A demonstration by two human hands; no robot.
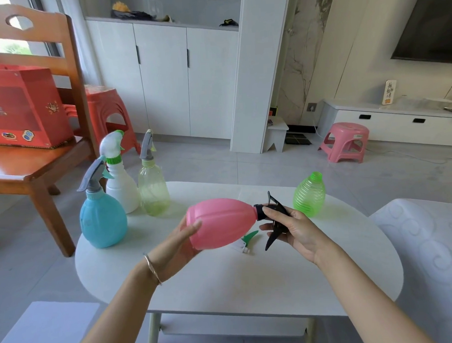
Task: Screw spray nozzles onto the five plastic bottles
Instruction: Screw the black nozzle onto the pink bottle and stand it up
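Above the table, fingers pinch the pink bottle's black nozzle.

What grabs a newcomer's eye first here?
The pink bottle, held sideways above the white table by the left hand while the right hand grips the black nozzle at its neck. Next, the capless green bottle standing behind the right hand.

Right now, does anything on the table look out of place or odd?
Nothing is spilled or broken. A loose green-and-white nozzle lies on its side on the table, and the green bottle stands uncapped.
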